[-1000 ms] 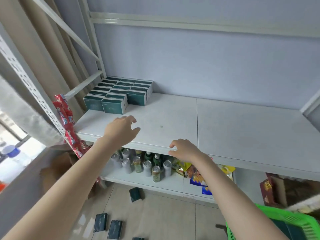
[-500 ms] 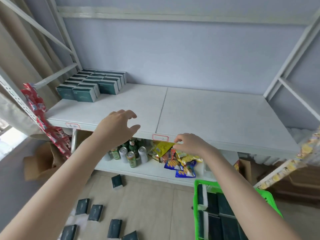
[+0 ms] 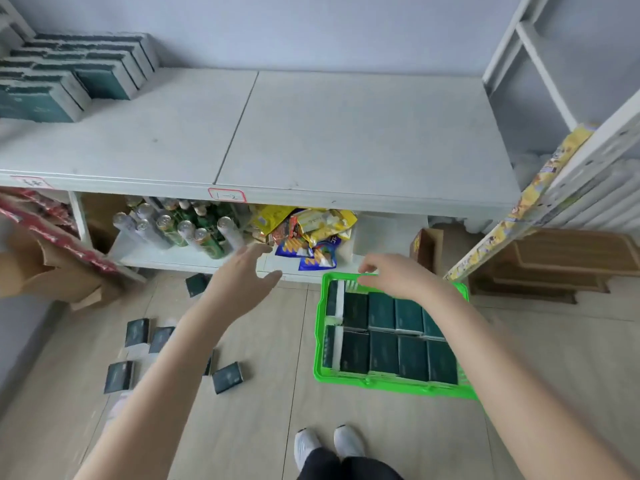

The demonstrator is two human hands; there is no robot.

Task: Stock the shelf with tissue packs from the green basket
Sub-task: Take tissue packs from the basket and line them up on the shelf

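A green basket (image 3: 388,384) sits on the floor at the right, filled with several dark green tissue packs (image 3: 382,351) in two rows. My right hand (image 3: 394,277) hovers over the basket's far rim, fingers relaxed, holding nothing. My left hand (image 3: 242,278) hangs open in the air left of the basket, empty. More tissue packs (image 3: 72,77) stand in rows at the back left of the white shelf (image 3: 346,133).
Several loose tissue packs (image 3: 227,377) lie scattered on the floor at the left. The lower shelf holds cans (image 3: 183,230) and snack bags (image 3: 308,230). Torn cardboard (image 3: 52,271) is at the left, flat cardboard (image 3: 561,265) at the right. My feet (image 3: 327,445) stand below.
The view has tipped down from the shelf to the floor and basket. Both hands have dropped from the shelf's front edge, the right one coming over the basket.
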